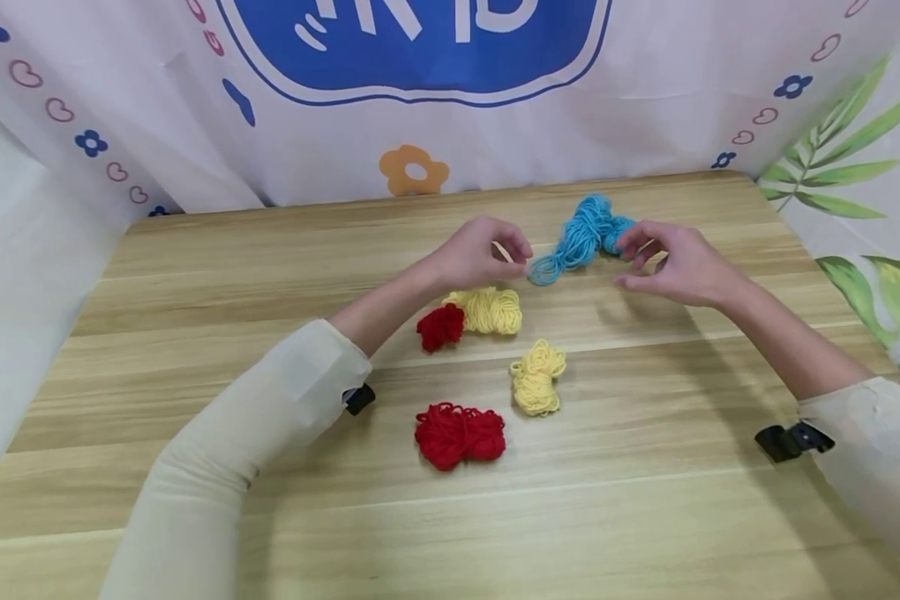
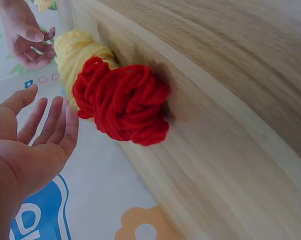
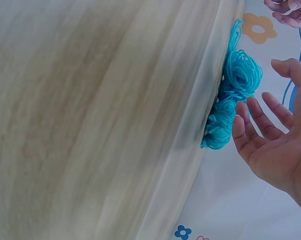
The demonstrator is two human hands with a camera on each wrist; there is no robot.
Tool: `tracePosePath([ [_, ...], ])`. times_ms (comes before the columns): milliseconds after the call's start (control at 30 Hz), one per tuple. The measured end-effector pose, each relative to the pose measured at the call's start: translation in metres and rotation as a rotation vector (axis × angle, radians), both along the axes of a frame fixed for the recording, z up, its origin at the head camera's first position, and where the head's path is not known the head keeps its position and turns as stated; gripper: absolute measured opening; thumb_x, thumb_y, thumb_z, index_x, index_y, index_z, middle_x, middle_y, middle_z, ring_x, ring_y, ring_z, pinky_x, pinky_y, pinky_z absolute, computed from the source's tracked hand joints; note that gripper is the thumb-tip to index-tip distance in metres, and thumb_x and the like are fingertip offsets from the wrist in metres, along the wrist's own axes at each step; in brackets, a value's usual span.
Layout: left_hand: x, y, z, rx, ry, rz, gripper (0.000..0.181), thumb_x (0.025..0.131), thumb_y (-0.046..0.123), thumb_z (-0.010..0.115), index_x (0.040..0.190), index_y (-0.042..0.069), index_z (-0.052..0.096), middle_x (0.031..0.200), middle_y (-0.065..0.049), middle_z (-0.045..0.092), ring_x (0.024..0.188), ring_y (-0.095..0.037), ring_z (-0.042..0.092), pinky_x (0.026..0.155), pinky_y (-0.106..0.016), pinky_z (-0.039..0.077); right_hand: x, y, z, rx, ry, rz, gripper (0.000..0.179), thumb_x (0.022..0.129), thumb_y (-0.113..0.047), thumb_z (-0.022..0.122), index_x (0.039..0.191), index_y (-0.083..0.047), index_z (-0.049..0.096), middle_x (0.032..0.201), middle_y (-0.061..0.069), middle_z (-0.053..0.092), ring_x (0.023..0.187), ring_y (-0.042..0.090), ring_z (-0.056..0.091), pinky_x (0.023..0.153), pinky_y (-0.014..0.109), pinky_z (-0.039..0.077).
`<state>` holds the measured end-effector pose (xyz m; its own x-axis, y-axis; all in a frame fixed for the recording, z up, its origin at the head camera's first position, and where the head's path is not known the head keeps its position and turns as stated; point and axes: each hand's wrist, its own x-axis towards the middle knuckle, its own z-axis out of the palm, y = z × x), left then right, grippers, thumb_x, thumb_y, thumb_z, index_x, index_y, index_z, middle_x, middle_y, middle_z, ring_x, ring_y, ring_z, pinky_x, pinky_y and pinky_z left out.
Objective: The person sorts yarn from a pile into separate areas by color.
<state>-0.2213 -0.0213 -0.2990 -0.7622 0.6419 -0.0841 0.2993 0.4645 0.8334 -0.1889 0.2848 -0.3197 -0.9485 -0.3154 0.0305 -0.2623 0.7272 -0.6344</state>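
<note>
Two blue yarn bundles (image 1: 585, 233) lie together at the back of the table, with loose loops trailing to the left. My left hand (image 1: 487, 250) is at the tip of those loops, fingers loosely bent and nothing between them; the left wrist view shows its palm and spread fingers. On the other side, my right hand (image 1: 671, 262) hovers beside the smaller blue bundle (image 3: 220, 125), fingers relaxed and apart. Below the left hand, a small red yarn bundle (image 1: 441, 327) touches a yellow yarn bundle (image 1: 493, 311).
Nearer the front lie a second yellow yarn bundle (image 1: 537, 379) and a larger red yarn bundle (image 1: 461, 436). The wooden table (image 1: 270, 517) ends at a white printed cloth (image 1: 330, 158) hanging behind it.
</note>
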Motion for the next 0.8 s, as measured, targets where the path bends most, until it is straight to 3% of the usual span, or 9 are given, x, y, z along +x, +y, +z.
tracePosePath([
  [467,0.006,-0.015,-0.002,-0.131,0.133,-0.204,0.03,0.092,0.009,0.079,0.118,-0.004,0.071,0.119,-0.017,0.071,0.106,-0.026,0.068,0.094,-0.031,0.056,0.001,-0.006,0.001,-0.007,0.025,0.036,0.041,0.084,-0.009,0.085,0.118,0.002,0.066,0.107,0.017,0.07,0.093,0.026,0.064,0.069,0.015,0.049],
  [800,0.01,-0.021,-0.007,-0.211,0.201,-0.26,0.04,0.09,0.016,0.083,0.124,0.0,0.071,0.124,-0.011,0.07,0.113,-0.025,0.064,0.095,-0.034,0.054,0.0,-0.011,-0.001,-0.025,0.024,0.056,0.041,0.083,-0.008,0.085,0.118,0.001,0.066,0.106,0.016,0.069,0.093,0.026,0.064,0.069,0.017,0.049],
])
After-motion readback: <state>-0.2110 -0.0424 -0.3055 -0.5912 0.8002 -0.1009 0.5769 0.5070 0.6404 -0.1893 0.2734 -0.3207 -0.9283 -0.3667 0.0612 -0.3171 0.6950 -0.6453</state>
